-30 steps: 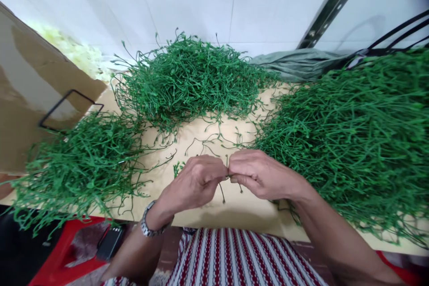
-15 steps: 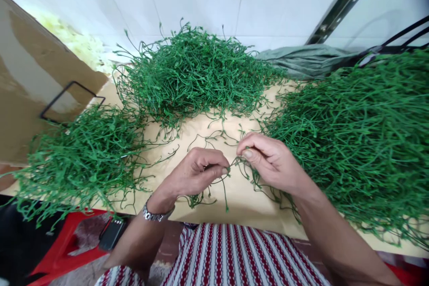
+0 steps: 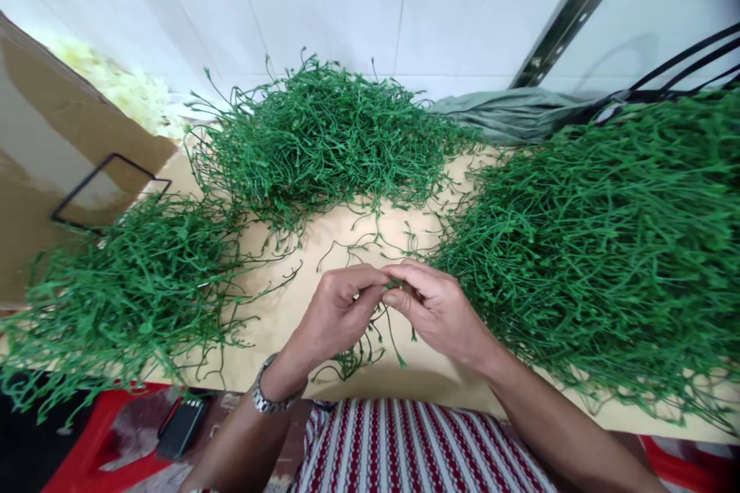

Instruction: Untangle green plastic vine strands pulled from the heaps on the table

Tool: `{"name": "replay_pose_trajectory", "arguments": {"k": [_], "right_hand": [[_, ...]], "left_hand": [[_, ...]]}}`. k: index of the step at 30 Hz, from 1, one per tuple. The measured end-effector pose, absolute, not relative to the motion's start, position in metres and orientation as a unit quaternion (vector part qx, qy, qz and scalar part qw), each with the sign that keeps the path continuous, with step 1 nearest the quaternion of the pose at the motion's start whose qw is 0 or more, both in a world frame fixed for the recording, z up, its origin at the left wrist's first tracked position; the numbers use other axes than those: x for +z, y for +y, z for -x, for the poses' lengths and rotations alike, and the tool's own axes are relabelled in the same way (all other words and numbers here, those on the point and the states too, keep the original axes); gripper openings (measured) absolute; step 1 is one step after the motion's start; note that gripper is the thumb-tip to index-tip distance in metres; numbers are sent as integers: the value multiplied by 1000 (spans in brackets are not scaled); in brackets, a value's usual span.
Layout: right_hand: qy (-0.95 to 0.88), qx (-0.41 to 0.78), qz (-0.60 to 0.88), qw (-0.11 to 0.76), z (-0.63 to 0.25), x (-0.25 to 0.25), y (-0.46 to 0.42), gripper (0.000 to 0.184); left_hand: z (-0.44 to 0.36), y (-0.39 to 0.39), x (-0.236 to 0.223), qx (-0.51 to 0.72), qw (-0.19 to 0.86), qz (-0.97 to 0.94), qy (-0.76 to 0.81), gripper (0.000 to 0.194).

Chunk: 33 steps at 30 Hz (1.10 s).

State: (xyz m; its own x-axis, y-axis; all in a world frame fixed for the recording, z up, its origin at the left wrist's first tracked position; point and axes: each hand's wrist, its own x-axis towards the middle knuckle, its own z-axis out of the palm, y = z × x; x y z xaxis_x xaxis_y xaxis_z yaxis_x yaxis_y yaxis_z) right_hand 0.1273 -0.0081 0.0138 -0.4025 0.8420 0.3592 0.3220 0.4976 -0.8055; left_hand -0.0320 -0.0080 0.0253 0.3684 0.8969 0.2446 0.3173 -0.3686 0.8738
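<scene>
Over the front middle of the table, my left hand (image 3: 341, 312) and my right hand (image 3: 433, 308) meet at the fingertips. Both are closed in a pinch on thin green plastic-looking stems (image 3: 396, 339), whose small-tipped ends hang below the fingers. The fingers hide the spot where the stems come together. Under my left hand a small cluster of the same stems (image 3: 350, 362) shows; whether it hangs from the hand or lies on the table I cannot tell. A few loose stems (image 3: 347, 246) lie just beyond my hands.
Heaps of green stems lie at the back (image 3: 329, 139), the left (image 3: 132, 285) and the right (image 3: 607, 246) of the tan table (image 3: 277, 300). A cardboard box (image 3: 69, 146) with a black wire frame (image 3: 109, 162) stands left. A red stool (image 3: 104, 431) holds a black object (image 3: 182, 427).
My hands were together, then moved apart with stems between them, and now touch again at the fingertips. The cluster under my left hand shows more than one second ago.
</scene>
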Motion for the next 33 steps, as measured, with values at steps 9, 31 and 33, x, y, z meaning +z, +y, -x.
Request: {"name": "replay_pose_trajectory", "arguments": {"k": [9, 31, 33], "right_hand": [[-889, 134, 339, 276, -139, 25, -5, 23], [-716, 408, 427, 372, -131, 17, 3, 22], [-715, 429, 417, 362, -125, 13, 2, 24]], "left_hand": [[39, -9, 44, 223, 208, -858, 414, 23], [39, 4, 39, 367, 430, -720, 404, 12], [38, 2, 34, 392, 409, -712, 415, 6]]}}
